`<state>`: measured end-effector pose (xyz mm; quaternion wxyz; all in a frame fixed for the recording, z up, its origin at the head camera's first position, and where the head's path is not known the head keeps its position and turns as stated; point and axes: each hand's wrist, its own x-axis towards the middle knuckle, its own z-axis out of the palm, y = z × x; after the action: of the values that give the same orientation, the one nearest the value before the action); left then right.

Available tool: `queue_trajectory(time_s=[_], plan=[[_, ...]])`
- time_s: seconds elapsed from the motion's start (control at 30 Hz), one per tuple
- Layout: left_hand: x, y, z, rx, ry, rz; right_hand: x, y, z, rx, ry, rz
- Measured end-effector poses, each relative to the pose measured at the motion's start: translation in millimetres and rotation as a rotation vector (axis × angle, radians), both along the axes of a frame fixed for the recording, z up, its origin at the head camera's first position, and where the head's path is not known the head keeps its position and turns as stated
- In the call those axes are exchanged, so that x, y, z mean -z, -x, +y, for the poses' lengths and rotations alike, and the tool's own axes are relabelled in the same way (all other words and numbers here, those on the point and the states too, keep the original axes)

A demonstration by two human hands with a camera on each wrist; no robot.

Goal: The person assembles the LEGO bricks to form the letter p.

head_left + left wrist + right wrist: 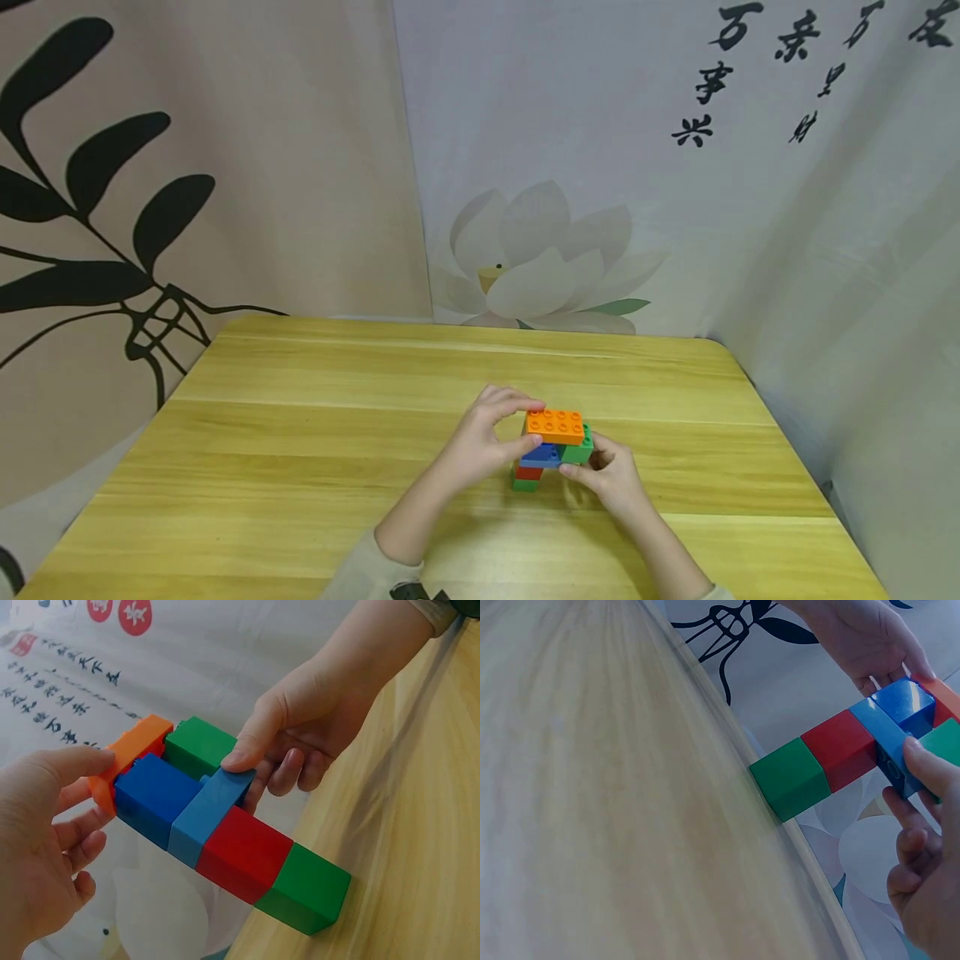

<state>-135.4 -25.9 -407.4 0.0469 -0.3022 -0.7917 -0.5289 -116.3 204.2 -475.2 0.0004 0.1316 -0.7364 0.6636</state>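
Note:
A stack of toy building bricks stands upright between the two hands. At its foot is a green brick (309,889), with a red brick (244,855) on it and a light blue brick (210,814) across that, jutting to the right. Above sit a dark blue brick (156,799) and, beside it, a second green brick (576,452). An orange brick (553,427) lies on top. My left hand (491,429) pinches the orange brick between thumb and fingers. My right hand (611,479) pinches the light blue brick's jutting end, thumb in front; some of its fingers are hidden.
The wooden table (300,467) spreads around the stack, its far edge against a cloth backdrop (337,167) with printed leaves, a lotus and dark characters. Another cloth (862,292) hangs along the right side.

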Motion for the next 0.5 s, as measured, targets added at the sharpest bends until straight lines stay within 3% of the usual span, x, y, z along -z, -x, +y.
queue_trajectory(time_s=[0.5], plan=[[-2.7, 1.9, 4.8, 0.021, -0.026, 0.019, 1.5, 1.0, 0.4, 0.012, -0.011, 0.008]])
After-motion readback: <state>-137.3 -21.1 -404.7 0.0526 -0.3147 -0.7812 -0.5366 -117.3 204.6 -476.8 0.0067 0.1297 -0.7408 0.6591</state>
